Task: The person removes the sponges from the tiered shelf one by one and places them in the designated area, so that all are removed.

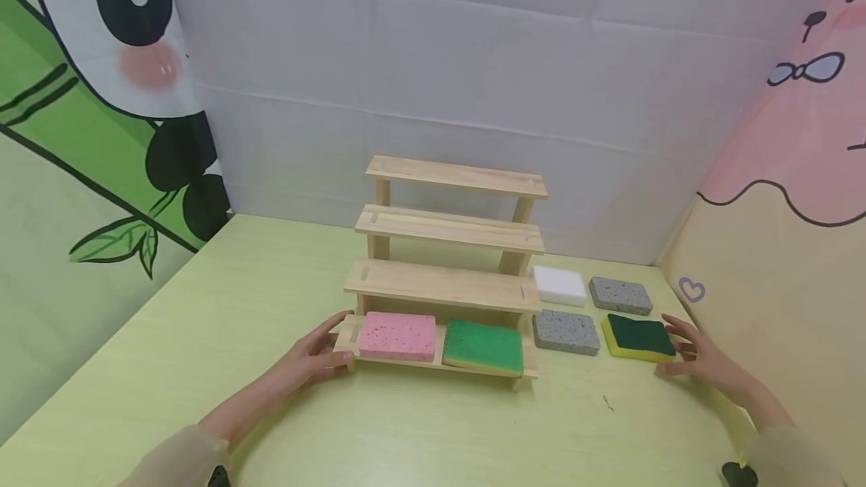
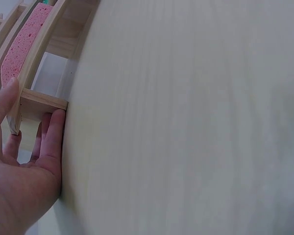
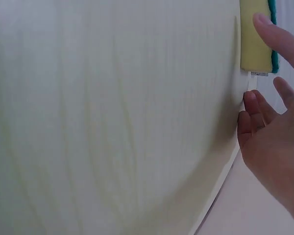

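Head: your left hand (image 1: 314, 355) grips the wooden rack (image 1: 440, 282) low at its left end; your right hand (image 1: 710, 368) is beside the yellow-green sponge (image 1: 639, 338) on the worktop (image 1: 433, 434).
Left wrist: pink sponge (image 2: 24, 44) near your hand.
Right wrist: hand loosely spread; contact unclear.

A creased backdrop (image 1: 467, 74) is rising behind the yellow-green tabletop (image 1: 284, 284); bamboo artwork (image 1: 98, 122) is showing at left, a pink cartoon figure (image 1: 801, 137) at right
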